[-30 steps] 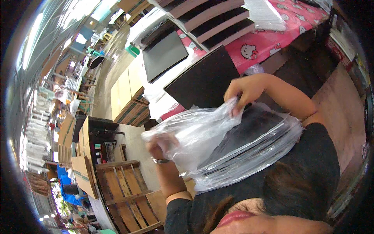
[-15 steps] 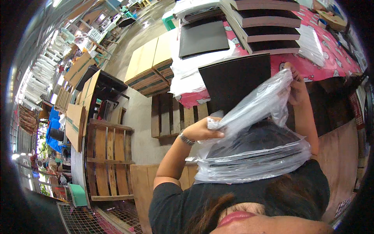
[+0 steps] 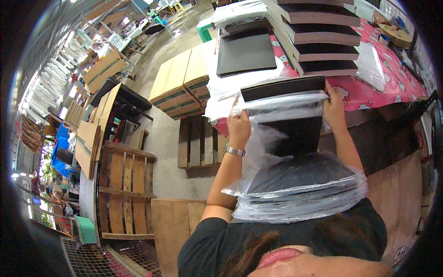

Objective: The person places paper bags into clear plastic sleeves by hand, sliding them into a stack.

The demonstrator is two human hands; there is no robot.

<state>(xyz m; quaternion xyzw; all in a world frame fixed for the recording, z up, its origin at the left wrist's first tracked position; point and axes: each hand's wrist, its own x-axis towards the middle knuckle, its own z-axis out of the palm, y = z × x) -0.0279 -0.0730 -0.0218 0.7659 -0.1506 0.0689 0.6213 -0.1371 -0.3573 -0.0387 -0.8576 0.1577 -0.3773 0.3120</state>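
Note:
A flat black panel [image 3: 295,134] extends from the table edge toward me. Across it stretches a clear plastic bag [image 3: 286,102], bunched into a whitish band near the panel's far end. My left hand [image 3: 238,127] is closed on the bag at the panel's left edge. At the right edge my right hand [image 3: 333,105] grips the bag's other side, its thumb and fingers by the panel's corner. I cannot tell how far the panel lies inside the bag. Close to my chest rests a stack of black panels in clear plastic [image 3: 300,196].
Thick black-topped slabs [image 3: 327,51] are stacked on the pink patterned tablecloth [image 3: 392,87]. Another black panel [image 3: 247,53] lies on white sheeting to their left. Cardboard boxes [image 3: 170,71] and wooden pallets [image 3: 127,191] stand to the left.
Both hands have moved: the left went forward, the right slightly down and left. The bag, earlier stretched slantwise above the stack, now spans the panel straight across.

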